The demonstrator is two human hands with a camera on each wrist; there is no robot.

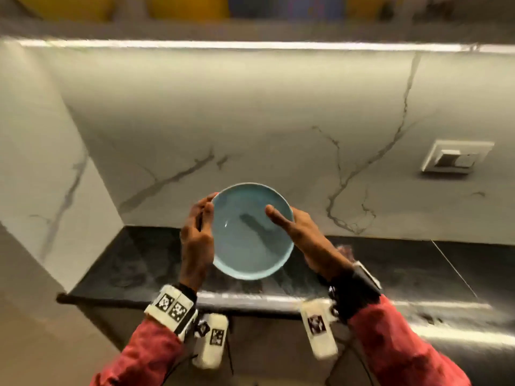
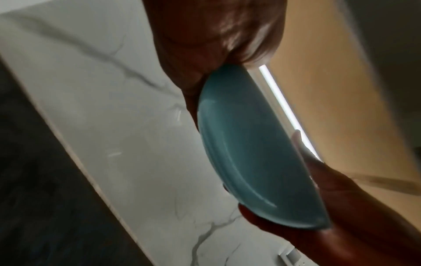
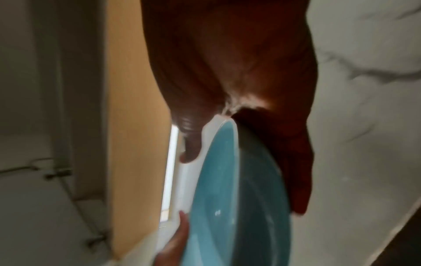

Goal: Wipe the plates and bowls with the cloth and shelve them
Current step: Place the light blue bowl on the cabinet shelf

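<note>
I hold a light blue bowl (image 1: 252,232) in the air over the black counter, its inside tilted toward me. My left hand (image 1: 199,227) grips its left rim with fingers wrapped behind the edge. My right hand (image 1: 289,227) grips the right rim, the thumb lying across the inside and the fingers underneath. The left wrist view shows the bowl (image 2: 250,153) edge-on under my left hand (image 2: 205,45), with the right hand (image 2: 341,207) at its far side. The right wrist view shows the bowl (image 3: 239,198) under my right hand (image 3: 227,63). No cloth is in view.
A black counter (image 1: 139,260) runs below the bowl, backed by a white marble wall (image 1: 250,121) with a switch plate (image 1: 457,157) at the right. Overhead, a shelf edge with a light strip (image 1: 250,45) carries blurred yellow crockery (image 1: 189,6). A shiny metal surface (image 1: 459,330) lies at the lower right.
</note>
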